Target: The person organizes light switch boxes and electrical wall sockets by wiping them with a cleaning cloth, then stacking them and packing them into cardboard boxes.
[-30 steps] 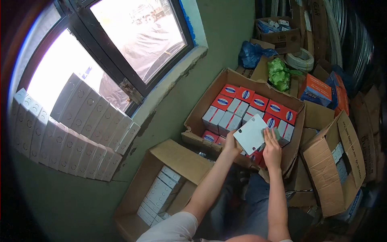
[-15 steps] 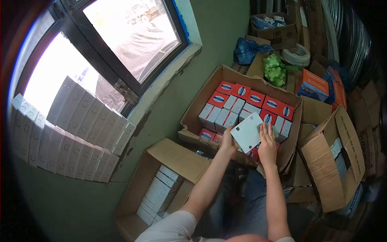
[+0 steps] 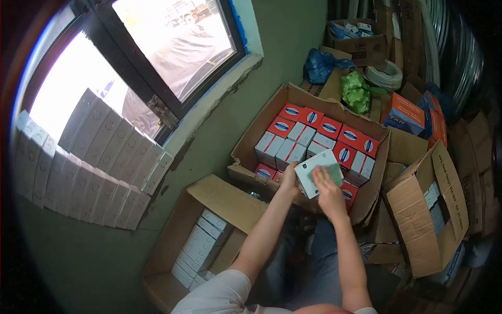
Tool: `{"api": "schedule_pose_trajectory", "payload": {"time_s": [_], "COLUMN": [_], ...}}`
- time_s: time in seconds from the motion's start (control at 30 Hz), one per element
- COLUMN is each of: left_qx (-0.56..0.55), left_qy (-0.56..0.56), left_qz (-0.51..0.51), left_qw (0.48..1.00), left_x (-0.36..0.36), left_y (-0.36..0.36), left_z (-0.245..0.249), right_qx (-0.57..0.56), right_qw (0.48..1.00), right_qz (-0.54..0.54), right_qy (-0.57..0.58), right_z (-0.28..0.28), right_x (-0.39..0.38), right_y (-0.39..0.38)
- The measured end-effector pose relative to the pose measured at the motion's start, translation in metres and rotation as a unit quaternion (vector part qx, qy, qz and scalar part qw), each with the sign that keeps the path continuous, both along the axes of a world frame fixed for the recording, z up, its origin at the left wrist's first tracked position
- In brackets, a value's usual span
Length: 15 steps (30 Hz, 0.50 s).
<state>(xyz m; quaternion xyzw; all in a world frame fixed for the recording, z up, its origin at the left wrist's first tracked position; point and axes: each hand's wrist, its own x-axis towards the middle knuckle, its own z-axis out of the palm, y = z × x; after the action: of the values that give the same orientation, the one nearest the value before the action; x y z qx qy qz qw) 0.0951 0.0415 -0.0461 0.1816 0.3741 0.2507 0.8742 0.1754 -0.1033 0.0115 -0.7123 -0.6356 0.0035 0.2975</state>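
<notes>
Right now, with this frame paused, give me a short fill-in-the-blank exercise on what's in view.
The left hand grips a square plate whose colour is ___.
The right hand lies on that plate, over a cloth coloured ___.
The cardboard carton beneath holds small boxes printed white and ___.
Missing words: white; green; red.

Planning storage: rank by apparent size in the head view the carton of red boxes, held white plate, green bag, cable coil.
1. carton of red boxes
2. white plate, though nearer the camera
3. green bag and cable coil: alike, unranked
</notes>
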Motion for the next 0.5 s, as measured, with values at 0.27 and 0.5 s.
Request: {"api": "schedule_pose_trajectory", "payload": {"time_s": [0.27, 0.5], "left_qx": [-0.013, 0.026], "left_qy": [0.005, 0.085], "left_qz": [-0.046, -0.053], "left_qw": [0.999, 0.995], "left_x": [-0.008, 0.007], "left_y": [0.01, -0.006], "left_z": [-0.002, -0.004], "right_qx": [0.038, 0.062], "right_qw": [0.996, 0.998], "right_qz": [-0.074, 0.019], "right_qy": [-0.014, -0.007], "right_z": [0.002, -0.01], "right_x": [0.017, -0.027], "right_y": [-0.006, -0.005]}}
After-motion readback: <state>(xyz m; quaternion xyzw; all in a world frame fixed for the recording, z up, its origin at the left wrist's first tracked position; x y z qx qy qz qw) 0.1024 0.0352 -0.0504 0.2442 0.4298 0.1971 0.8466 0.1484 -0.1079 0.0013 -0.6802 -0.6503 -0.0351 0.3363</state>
